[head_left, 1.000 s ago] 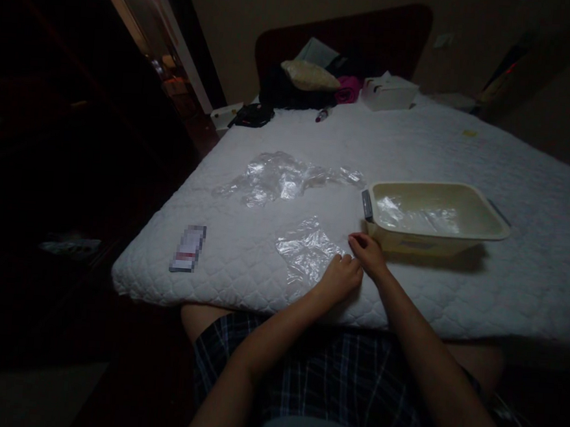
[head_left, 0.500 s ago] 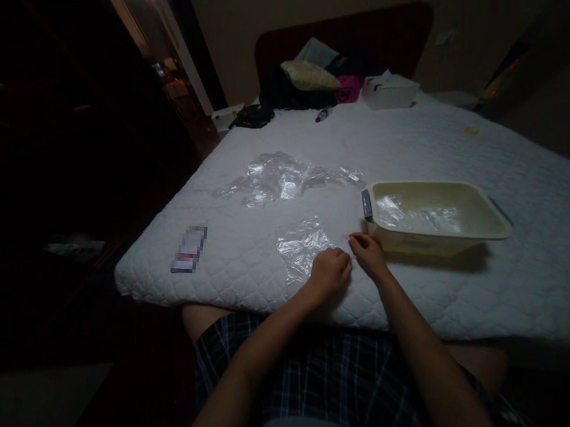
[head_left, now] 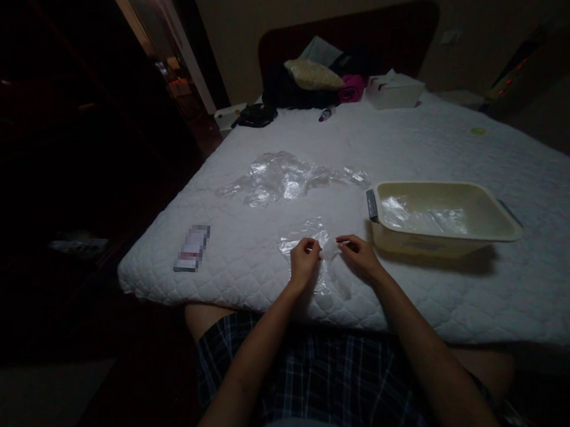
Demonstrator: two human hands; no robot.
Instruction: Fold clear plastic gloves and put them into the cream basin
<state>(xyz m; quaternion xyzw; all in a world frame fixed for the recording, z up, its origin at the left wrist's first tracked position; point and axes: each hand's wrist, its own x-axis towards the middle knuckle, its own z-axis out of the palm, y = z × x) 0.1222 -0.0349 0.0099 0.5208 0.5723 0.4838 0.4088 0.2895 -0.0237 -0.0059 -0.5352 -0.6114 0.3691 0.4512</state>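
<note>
A clear plastic bag (head_left: 324, 282) lies crinkled on the bed near its front edge, partly under my hands. My left hand (head_left: 304, 261) is closed in a pinch on the bag, thumb against fingers. Just to the right, my right hand (head_left: 359, 255) pinches the bag's other side with bent fingers. Thin film stretches across the small gap between the fingertips. Close by on the right stands a cream plastic basin (head_left: 439, 242) with grey handles, and clear plastic (head_left: 424, 217) lies inside it.
Further back on the white quilted bed (head_left: 242, 269) is a spread of clear plastic bags (head_left: 288, 175). A blurred-out phone-like object (head_left: 192, 248) lies at left. A white tissue box (head_left: 395, 92), a pillow (head_left: 314, 76) and a small bottle (head_left: 326, 115) are near the headboard.
My left hand has shifted left and turned more upright. My right hand has moved slightly left, away from the basin. Film now shows between the two hands.
</note>
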